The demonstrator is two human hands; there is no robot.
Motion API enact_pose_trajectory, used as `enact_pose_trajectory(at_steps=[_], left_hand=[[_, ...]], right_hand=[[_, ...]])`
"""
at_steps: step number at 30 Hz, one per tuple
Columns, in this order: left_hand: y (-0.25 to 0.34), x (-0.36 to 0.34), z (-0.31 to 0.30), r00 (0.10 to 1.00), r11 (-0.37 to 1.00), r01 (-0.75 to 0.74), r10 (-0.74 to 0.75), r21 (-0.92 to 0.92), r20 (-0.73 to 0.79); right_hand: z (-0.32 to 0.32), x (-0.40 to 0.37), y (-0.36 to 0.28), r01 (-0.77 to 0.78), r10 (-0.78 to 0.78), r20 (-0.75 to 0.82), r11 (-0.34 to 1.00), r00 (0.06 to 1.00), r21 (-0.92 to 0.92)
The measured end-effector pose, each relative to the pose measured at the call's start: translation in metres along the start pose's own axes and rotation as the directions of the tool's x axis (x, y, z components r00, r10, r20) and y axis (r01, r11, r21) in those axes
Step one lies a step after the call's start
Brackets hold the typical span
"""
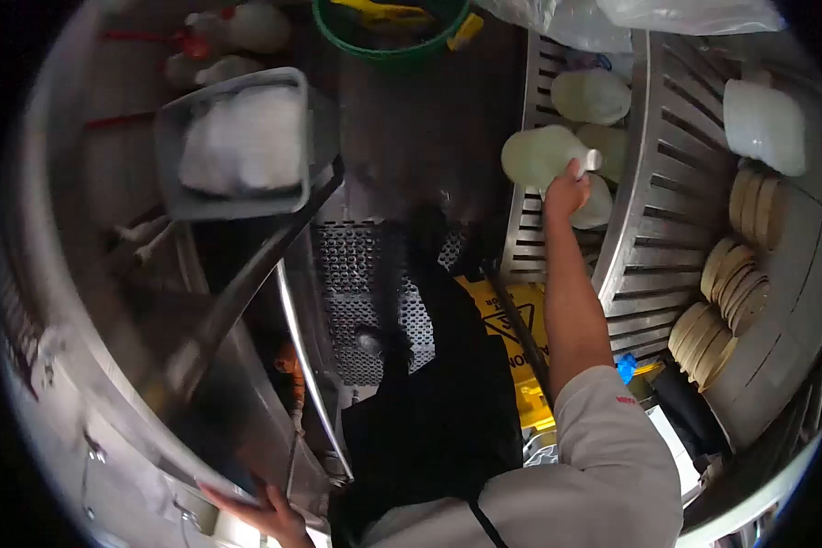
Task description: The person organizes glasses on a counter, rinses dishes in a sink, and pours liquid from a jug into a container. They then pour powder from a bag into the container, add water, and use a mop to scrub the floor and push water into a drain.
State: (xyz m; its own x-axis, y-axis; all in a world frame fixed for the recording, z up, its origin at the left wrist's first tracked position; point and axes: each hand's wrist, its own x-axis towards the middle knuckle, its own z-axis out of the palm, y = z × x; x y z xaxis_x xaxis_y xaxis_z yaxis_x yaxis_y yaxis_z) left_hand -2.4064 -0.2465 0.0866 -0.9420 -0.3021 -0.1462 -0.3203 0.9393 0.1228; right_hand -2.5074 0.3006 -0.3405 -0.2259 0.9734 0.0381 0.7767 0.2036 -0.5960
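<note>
My right hand (566, 192) is closed round the handle of a plastic jug (534, 157) with a white cap and pale yellowish contents. The jug is tilted over the slatted metal rack (526, 233), its cap toward the right. Right behind it on the rack stand another pale jug (590, 96) and more jugs, partly hidden. Down at the lower left, my left hand (263, 513) lies on or close to the metal sink edge (169, 461), fingers stretched out; whether it touches the edge is hard to tell.
A grey bin (301, 196) with a white load stands at the left. Beyond are a green bucket (384, 53) and clear plastic bags (685, 16). A yellow caution sign (530, 365) is beside my legs. Stacked bowls (703, 347) line the right shelf. Perforated matting (352, 274) covers the floor.
</note>
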Motion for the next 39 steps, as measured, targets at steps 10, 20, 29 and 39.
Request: enact_pose_trajectory(at_steps=[10,20,29,39], left_hand=[[-0.058,-0.028,-0.012,0.998,0.965,-0.011,0.027,0.262,-0.058],[-0.125,-0.049,-0.013,0.987,0.902,-0.147,0.162,0.405,-0.004],[-0.047,-0.019,-0.009,1.0,0.989,-0.017,0.014,0.145,0.025],[0.014,0.011,-0.004,0.999,1.0,0.004,-0.004,0.008,-0.036]], right_hand=[[0.015,0.011,-0.042,-0.643,0.573,0.318,0.554,0.756,0.53],[0.11,0.156,-0.057,-0.46,0.496,-0.172,0.863,0.851,0.209],[0.139,0.133,-0.083,-0.279,0.288,-0.12,0.956,0.95,0.09],[-0.029,-0.075,-0.14,0.192,-0.278,0.451,0.955,0.848,0.227]])
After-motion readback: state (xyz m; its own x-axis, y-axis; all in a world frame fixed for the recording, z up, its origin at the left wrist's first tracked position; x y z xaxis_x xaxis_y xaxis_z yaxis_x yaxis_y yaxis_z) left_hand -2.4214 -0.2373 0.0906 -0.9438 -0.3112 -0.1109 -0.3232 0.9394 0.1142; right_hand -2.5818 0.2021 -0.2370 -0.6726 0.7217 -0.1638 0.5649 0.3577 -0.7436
